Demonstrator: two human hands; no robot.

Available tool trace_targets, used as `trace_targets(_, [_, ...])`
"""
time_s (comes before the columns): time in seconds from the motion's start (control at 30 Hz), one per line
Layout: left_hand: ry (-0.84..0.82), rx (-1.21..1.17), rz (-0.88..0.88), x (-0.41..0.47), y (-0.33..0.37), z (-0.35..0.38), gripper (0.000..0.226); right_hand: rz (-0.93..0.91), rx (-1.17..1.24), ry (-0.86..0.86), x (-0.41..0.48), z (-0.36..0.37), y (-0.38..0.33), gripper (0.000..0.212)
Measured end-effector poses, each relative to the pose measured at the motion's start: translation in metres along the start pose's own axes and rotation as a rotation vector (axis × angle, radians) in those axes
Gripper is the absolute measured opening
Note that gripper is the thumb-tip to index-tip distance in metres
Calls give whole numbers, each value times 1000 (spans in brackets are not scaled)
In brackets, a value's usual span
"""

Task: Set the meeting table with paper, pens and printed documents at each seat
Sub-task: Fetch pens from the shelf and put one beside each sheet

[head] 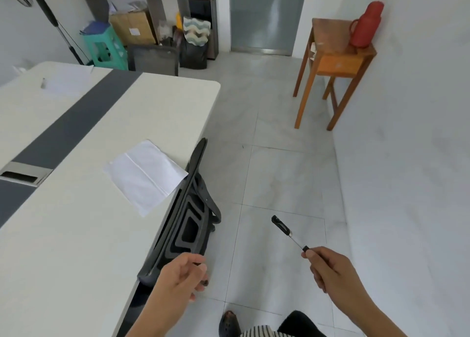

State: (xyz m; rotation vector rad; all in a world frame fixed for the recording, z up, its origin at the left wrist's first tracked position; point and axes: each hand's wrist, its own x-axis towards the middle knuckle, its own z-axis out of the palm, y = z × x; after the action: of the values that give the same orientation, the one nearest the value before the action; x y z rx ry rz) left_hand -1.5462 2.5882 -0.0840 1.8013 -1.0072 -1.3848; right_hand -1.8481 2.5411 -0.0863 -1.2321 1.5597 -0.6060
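Pinching the pen [284, 228] by one end only, the right hand [328, 268] holds it over bare floor [279, 171], its capped end pointing toward 10 o'clock. That thin grip is the first risk. A slip here would likely drop the pen on the tiles, well away from the table [76, 247].

The left hand [180, 275] hangs at 9 o'clock from the right, well apart from it. Its fingers are curled beside the top of the chair [188, 217]. I cannot tell whether it grips the chair back, holds something small and dark, or holds nothing.

The near seat's paper [146, 176] lies at 10 o'clock from both hands. One corner reaches the table edge, close against the chair back or touching it. If the chair is pulled or swung, it could probably catch that corner and drag the sheets askew or onto the floor.

Reaching over the chair to lay the pen could also brush them. A round pen set near that edge may roll off.

At 11 o'clock, the far paper [66, 83] already has a second pen [43, 83] beside it.
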Motion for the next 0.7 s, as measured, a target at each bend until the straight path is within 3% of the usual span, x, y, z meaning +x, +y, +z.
trace_targets(0.2, [112,-45,-64,66,33,-4,11,-17,-69,-97,104,-6,-28,23])
trace_targets(0.47, [405,-174,-136,143,91,7,11,-134,-174,-302,294,-10,-97,24])
trace_targets(0.7, [667,-303,-234,153,107,7,9,-390,-287,-468,422,68,-201,34])
